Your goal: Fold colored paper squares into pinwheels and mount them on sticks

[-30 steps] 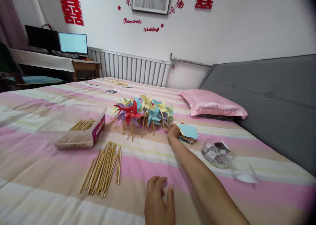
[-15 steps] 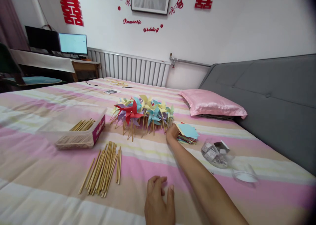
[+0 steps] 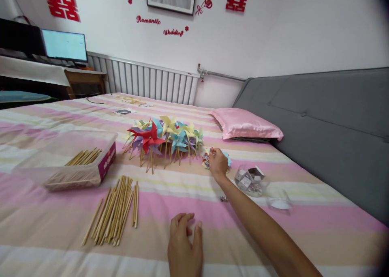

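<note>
My right hand (image 3: 217,162) reaches out over a stack of coloured paper squares (image 3: 206,160) on the striped bedspread (image 3: 182,192). Its fingers curl over the stack and hide most of it; I cannot see whether they grip a sheet. Just left of the stack lies a bunch of paper pinwheels (image 3: 164,137) on wooden sticks, in red, yellow, blue and purple. My left hand (image 3: 184,244) rests palm down on the bedspread near me and holds nothing.
Loose wooden sticks (image 3: 114,214) lie at front left, beside a clear box (image 3: 105,167) holding more sticks. A tipped clear jar of small parts (image 3: 249,181) and its lid (image 3: 279,202) sit right of my hand. A pink pillow (image 3: 246,125) leans by the grey headboard (image 3: 328,119).
My right hand has slid from the left edge of the paper stack onto its top. The view has shifted, so everything sits further left. My left hand stays put.
</note>
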Demonstrator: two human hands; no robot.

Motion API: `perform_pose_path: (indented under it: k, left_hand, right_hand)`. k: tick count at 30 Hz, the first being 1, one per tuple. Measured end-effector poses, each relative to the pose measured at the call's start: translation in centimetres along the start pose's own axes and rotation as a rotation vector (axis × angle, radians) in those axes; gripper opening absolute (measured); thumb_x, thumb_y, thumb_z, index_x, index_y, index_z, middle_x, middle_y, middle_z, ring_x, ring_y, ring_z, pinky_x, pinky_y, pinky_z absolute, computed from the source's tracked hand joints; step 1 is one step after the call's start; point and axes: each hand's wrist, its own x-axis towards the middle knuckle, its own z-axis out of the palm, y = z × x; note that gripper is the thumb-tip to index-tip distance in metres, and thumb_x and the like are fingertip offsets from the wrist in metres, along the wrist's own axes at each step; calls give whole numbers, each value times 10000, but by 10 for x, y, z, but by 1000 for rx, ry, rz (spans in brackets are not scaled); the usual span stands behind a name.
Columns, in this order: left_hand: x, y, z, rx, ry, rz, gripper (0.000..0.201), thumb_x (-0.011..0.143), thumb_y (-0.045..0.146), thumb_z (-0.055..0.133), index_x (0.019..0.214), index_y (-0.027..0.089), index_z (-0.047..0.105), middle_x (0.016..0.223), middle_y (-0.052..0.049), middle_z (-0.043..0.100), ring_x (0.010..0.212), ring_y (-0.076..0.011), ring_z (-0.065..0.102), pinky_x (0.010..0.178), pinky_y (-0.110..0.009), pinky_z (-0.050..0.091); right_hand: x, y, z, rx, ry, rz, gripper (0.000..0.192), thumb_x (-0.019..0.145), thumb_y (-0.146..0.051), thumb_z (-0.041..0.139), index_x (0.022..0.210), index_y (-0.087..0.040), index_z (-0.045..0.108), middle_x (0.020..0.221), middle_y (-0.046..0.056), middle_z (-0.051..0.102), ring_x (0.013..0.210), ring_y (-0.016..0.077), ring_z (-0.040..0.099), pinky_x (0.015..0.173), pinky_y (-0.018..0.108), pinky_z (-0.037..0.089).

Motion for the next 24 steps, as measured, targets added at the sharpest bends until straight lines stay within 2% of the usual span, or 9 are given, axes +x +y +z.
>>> perform_pose_path:
  k: [3,6,11,16,21,24]
  left_hand:
    - [0,1,0,2,-3,-4,314,783,393,494,907,152,651,968,-114,580,663,-184,544,683,-369,468]
    - [0,1,0,0,14,-11,316,772,403,502,892,156,658,959,-112,586,650,-182,543,685,-371,472]
    - [0,0,0,-5,17,5,316,770,401,502,886,154,661,951,-113,587,653,-183,544,688,-373,474]
    - [0,1,0,0,5,0,314,780,393,490,896,151,654,953,-114,581,659,-183,543,685,-371,471]
    - [-1,2,0,7,7,2,308,774,392,498,898,159,655,950,-108,585,655,-180,548,683,-365,479]
    - [-1,2,0,12,8,3,296,773,381,497,889,161,658,955,-108,586,648,-176,548,675,-360,480]
  right_hand:
    - [16,17,-7,-85,-11,28,335,850,-309,502,1154,-191,575,1121,96,664,1065,243,586,835,307,433]
    - [28,31,-4,-161,-62,15,439,779,-362,596,1161,-145,587,1160,139,638,1113,270,555,882,328,416]
    - [32,46,8,-244,-143,39,506,765,-436,581,1165,-127,584,1107,176,650,1029,291,608,819,365,456]
    - [31,50,11,-287,-154,54,517,729,-453,586,1124,-120,609,1056,192,665,997,316,625,771,378,475]
    - [32,50,9,-305,-134,51,424,706,-388,588,1035,-130,661,998,183,686,952,315,644,742,365,483]
    - [32,49,9,-305,-116,52,420,706,-371,598,1052,-142,664,998,175,687,968,311,638,761,363,480]
